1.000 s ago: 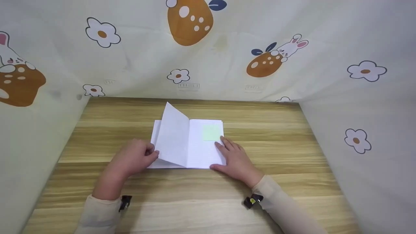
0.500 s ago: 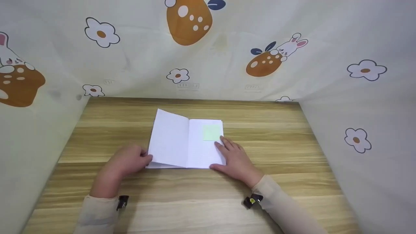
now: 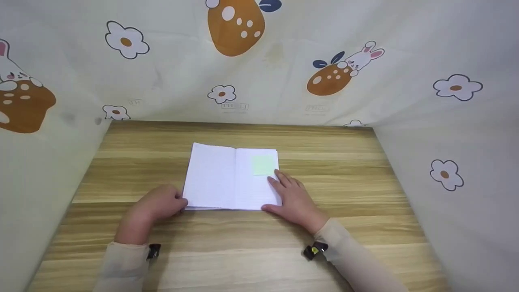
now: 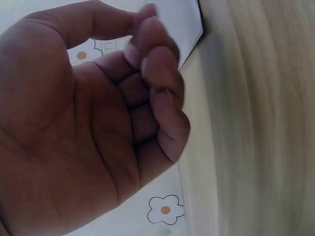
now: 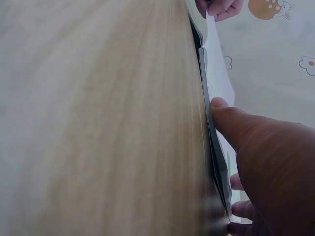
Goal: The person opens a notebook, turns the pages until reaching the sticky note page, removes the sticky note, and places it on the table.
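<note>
An open notebook (image 3: 211,178) with lined white pages lies on the wooden table. A pale green sticky note (image 3: 263,165) is on the upper part of its right page. At the lower left corner, my left hand (image 3: 160,201) pinches the edge of a page between thumb and curled fingers. That page is slightly raised, as the right wrist view also shows. My right hand (image 3: 298,202) rests with spread fingers on the right page's outer edge, its thumb (image 5: 221,105) at the lower edge. The left wrist view shows the left palm (image 4: 88,128) with fingers bent toward the thumb.
The wood-grain table (image 3: 235,251) extends around the notebook. A pale cloth (image 3: 170,73) printed with flowers and rabbits hangs behind it and along both sides. Black devices (image 3: 315,250) are strapped at both wrists.
My left hand has brought the page over to the left and down, from standing tilted to lying nearly flat. The right hand has stayed in place on the right page.
</note>
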{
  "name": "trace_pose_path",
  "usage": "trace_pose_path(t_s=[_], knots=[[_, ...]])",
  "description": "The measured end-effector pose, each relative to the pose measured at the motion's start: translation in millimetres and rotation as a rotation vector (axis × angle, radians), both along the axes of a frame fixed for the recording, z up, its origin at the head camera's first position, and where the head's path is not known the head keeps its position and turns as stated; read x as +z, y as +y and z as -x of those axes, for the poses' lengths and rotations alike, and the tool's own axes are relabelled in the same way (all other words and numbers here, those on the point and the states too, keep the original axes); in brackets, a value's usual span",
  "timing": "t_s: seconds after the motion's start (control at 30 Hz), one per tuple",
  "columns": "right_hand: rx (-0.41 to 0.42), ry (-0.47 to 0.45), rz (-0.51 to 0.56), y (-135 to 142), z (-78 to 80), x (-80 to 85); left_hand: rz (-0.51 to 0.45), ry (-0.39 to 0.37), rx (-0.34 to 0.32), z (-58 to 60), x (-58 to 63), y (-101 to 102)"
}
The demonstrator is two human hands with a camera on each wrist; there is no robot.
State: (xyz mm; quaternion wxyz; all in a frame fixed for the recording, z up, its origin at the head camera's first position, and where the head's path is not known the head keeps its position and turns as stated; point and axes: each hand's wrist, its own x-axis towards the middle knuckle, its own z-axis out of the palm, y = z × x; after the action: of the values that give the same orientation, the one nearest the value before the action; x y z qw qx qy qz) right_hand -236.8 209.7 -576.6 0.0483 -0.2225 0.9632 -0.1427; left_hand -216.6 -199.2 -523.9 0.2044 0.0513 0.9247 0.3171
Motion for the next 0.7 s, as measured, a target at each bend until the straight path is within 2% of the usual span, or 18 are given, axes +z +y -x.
trace_pose_path(t_s=[0.23,0.7], knots=[[-0.002,0.0,-0.001,0.0,0.3,-1.3,0.026,-0.008,-0.005,-2.1,-2.6,-0.1],[0.004,0.005,0.02,1.2,0.9,-2.4,0.066,0.01,0.002,0.9,-9.2,0.7]])
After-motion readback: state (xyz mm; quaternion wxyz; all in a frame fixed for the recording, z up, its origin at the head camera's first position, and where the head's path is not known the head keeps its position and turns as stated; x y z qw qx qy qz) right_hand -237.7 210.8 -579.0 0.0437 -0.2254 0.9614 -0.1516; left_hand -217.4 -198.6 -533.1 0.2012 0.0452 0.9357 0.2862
